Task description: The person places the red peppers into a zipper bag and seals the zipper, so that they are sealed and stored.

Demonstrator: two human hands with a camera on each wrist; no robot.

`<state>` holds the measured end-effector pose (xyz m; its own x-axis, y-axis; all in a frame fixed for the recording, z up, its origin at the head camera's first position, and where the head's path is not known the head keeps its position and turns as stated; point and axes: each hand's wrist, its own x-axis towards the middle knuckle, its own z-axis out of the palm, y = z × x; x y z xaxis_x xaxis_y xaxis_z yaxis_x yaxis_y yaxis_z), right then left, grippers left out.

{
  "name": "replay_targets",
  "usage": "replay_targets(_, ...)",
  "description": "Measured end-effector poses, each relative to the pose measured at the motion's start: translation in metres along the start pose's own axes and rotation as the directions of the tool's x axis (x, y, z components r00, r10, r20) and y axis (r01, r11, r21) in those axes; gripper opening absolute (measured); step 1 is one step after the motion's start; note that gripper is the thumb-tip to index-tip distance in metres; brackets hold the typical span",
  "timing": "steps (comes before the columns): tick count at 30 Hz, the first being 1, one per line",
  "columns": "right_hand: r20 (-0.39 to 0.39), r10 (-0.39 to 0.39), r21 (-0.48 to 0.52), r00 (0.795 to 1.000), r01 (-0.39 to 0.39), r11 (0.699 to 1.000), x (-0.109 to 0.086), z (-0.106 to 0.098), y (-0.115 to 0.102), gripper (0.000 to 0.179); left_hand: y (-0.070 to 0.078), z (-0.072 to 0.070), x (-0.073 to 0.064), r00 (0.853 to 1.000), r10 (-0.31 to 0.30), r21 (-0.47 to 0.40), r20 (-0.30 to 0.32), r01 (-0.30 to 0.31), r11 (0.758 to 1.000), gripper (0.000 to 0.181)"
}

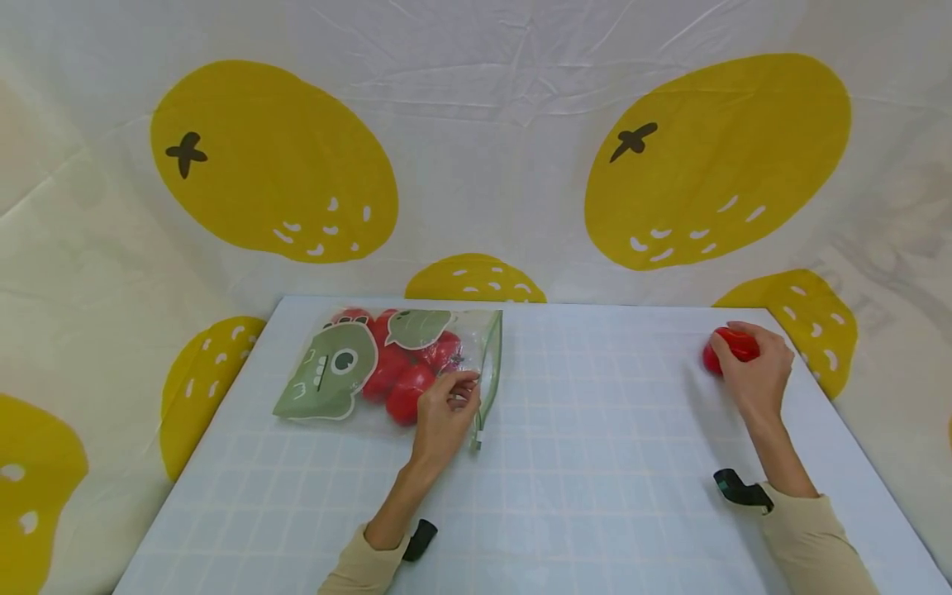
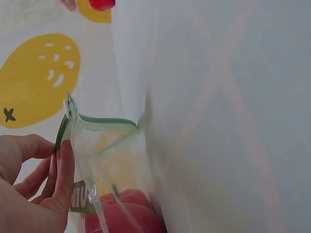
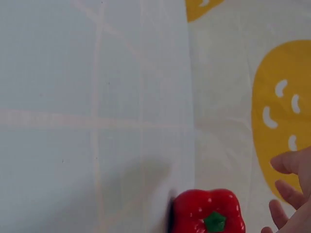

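A clear zip bag (image 1: 487,364) with green dinosaur prints lies on the left of the table, with several red bell peppers (image 1: 407,395) inside. My left hand (image 1: 446,413) pinches the bag's upper layer near its green-edged mouth, and the left wrist view shows that mouth lifted apart. At the far right, a single red bell pepper (image 3: 209,211) with a green stem rests on the table. Over it hovers my right hand (image 1: 759,372), fingers loosely bent; both wrist views show a gap between the fingers (image 3: 291,162) and the pepper.
The white table (image 1: 595,463) has a faint grid, and its far edge meets a hanging cloth (image 1: 491,165) printed with large yellow fruit. A black wrist camera (image 1: 744,490) sits by the right sleeve, another (image 1: 420,540) by the left.
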<state>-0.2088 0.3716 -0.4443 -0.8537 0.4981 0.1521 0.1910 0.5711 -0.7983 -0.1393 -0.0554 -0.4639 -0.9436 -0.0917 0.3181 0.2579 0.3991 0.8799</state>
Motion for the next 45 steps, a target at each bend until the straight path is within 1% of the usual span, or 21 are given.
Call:
replay_targets(10,0.01,-0.02,-0.099,1.0,0.021,0.995,0.005,-0.003,0.019,0.058,0.003,0.0,-0.001,1.0,0.0,0.003,0.004,0.0,1.0,0.024)
replay_targets(16,0.052,0.019,-0.147,0.998,-0.011,0.989,0.011,-0.004,0.025,0.061,0.003,0.001,-0.001,1.0,-0.001,-0.001,0.006,0.001,1.0,0.023)
replay_targets(22,0.067,0.036,-0.149,0.997,-0.026,0.988,0.012,-0.005,0.025,0.058,0.002,0.0,0.0,1.0,0.009,0.0,0.001,-0.009,1.0,0.023)
replay_targets(36,0.06,0.038,-0.207,0.997,-0.025,0.978,0.017,-0.002,0.025,0.065,0.002,0.0,0.0,1.0,-0.002,0.009,0.007,0.002,1.0,0.025)
replay_targets(40,0.06,0.035,-0.226,0.998,-0.02,0.974,0.017,-0.002,0.024,0.065,0.002,0.0,0.0,1.0,0.007,0.007,-0.001,-0.007,1.0,0.023)
replay_targets(45,0.066,0.031,-0.224,0.997,-0.016,0.975,0.017,-0.001,0.022,0.063,0.001,0.001,0.001,1.0,0.025,-0.001,-0.014,-0.025,1.0,0.021)
